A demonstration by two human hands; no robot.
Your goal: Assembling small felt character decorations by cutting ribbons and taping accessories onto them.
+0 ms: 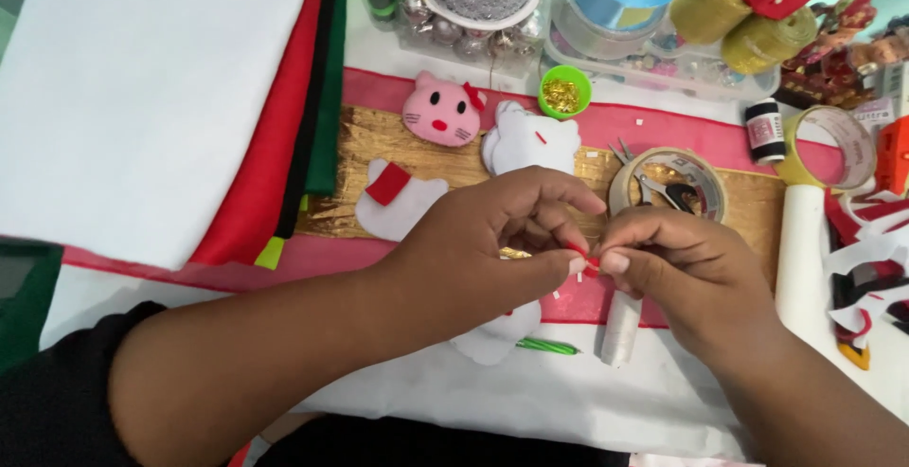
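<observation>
Both hands pinching one tiny red scrap

Left hand (492, 235) and right hand (677, 263) meet fingertip to fingertip on the red scrap (589, 268), above a white felt cat (497, 334) on the surface.

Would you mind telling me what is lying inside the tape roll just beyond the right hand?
Inside the tape roll, small metal scissors show, their handles poking over its rim beside a dark object I cannot identify. The right hand covers the roll's near edge, so anything there is hidden.

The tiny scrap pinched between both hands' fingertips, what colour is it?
Red. The tiny scrap shows in the head view, pinched between the left hand and right hand.
</observation>
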